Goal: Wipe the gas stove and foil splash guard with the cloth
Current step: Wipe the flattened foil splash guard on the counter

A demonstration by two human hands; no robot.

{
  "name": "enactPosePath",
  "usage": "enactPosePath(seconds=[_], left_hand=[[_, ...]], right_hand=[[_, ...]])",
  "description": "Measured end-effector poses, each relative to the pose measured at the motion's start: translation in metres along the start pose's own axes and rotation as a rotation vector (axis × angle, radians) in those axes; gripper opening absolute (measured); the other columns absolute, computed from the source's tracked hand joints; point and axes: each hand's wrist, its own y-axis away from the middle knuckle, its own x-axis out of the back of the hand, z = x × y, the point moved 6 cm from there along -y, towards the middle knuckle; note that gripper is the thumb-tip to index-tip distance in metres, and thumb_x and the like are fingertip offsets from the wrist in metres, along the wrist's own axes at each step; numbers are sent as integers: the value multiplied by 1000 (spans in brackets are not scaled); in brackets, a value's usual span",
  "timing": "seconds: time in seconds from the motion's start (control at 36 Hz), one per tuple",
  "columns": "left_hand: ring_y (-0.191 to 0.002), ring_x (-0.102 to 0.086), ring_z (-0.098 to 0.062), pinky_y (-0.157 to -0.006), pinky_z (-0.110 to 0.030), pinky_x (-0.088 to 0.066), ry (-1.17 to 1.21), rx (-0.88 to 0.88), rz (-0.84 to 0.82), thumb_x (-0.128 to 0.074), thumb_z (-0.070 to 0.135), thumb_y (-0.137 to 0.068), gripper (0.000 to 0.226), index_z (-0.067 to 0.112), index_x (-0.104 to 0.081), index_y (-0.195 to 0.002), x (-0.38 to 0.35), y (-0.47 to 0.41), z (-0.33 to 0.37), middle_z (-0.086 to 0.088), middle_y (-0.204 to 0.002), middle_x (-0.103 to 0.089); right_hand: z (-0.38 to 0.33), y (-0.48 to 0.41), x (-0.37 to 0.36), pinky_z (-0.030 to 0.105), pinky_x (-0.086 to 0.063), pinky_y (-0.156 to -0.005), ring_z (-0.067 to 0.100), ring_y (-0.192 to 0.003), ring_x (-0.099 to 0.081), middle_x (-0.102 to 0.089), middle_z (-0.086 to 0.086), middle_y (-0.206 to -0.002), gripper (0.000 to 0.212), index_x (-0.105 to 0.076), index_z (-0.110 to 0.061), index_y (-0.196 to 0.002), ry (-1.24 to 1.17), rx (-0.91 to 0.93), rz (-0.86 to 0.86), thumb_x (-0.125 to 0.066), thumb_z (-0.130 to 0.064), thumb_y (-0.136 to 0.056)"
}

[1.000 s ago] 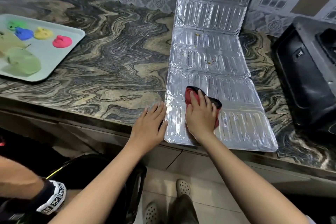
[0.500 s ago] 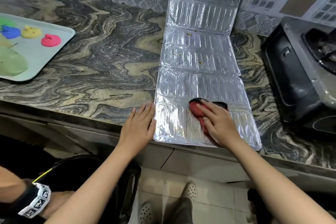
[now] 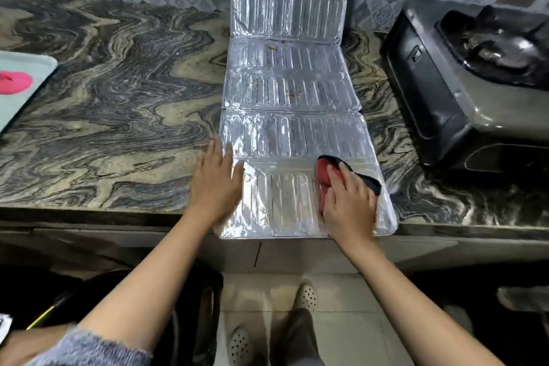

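Note:
The silver foil splash guard (image 3: 285, 134) lies unfolded flat on the marbled counter, its far panels leaning up against the tiled wall. Brown crumbs dot its middle panels. My right hand (image 3: 349, 205) presses a red and black cloth (image 3: 325, 171) onto the guard's nearest panel, near its right edge. Resting flat with fingers spread, my left hand (image 3: 215, 184) holds down the guard's near left edge. The black gas stove (image 3: 439, 92) stands at the right, its burner partly visible.
A pale green tray (image 3: 26, 92) with a pink shape on it sits at the far left of the marbled counter (image 3: 118, 116). The counter's front edge runs just below my hands. My feet stand on the tiled floor below.
My right hand has slid the cloth rightwards across the nearest foil panel, from its left-centre to near its right edge. My left hand stays on the left edge. The view has shifted right.

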Motion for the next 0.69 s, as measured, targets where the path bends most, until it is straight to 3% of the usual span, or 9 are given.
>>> enactPosePath(seconds=[0.08, 0.25, 0.36, 0.44, 0.56, 0.69], left_hand=[[-143, 16, -16, -118, -42, 3, -30, -20, -24, -12, 47, -97, 61, 16, 0, -148, -1, 1, 1, -5, -155, 15], [-144, 14, -21, -118, -39, 4, -103, -50, -51, -12, 46, -97, 64, 10, 2, -148, -8, 5, -6, -11, -156, 13], [-144, 11, -24, -118, -37, 5, -117, -60, -23, -5, 51, -91, 70, 10, 2, -148, -11, 16, -9, -12, -156, 8], [-144, 12, -25, -118, -37, 6, -130, -80, -25, -5, 53, -90, 71, 13, 1, -148, -11, 23, -8, -12, -156, 8], [-144, 12, -22, -119, -38, 2, -134, -92, -12, 0, 56, -87, 74, 15, 1, -148, -12, 35, -11, -10, -156, 7], [-142, 16, -15, -115, -31, 10, -138, -114, -3, 5, 57, -83, 76, 16, 1, -148, -7, 51, -10, -8, -155, 11]], right_hand=[[-16, 14, -3, 40, -22, -106, 20, -135, -33, -34, -4, -149, 58, -40, -27, -138, -18, 101, -29, -14, -38, -87], [-45, 26, -6, 43, -35, -100, 24, -128, -45, -46, -2, -142, 53, -48, -26, -132, -40, 266, -73, -29, -30, -83], [-40, 19, -3, 41, -22, -109, 19, -136, -33, -35, -2, -149, 60, -40, -26, -139, -40, 182, -52, -15, -38, -85], [-30, 1, -2, 39, -13, -113, 18, -140, -24, -28, -1, -152, 51, -32, -23, -143, -16, 74, -32, -21, -33, -94], [-19, -32, -5, 39, -11, -115, 19, -141, -21, -28, 3, -152, 47, -29, -20, -144, -22, -24, -9, -29, -26, -98], [-15, -65, -4, 41, -11, -115, 21, -141, -20, -28, 5, -152, 47, -30, -17, -143, -34, -70, 49, -29, -23, -97]])
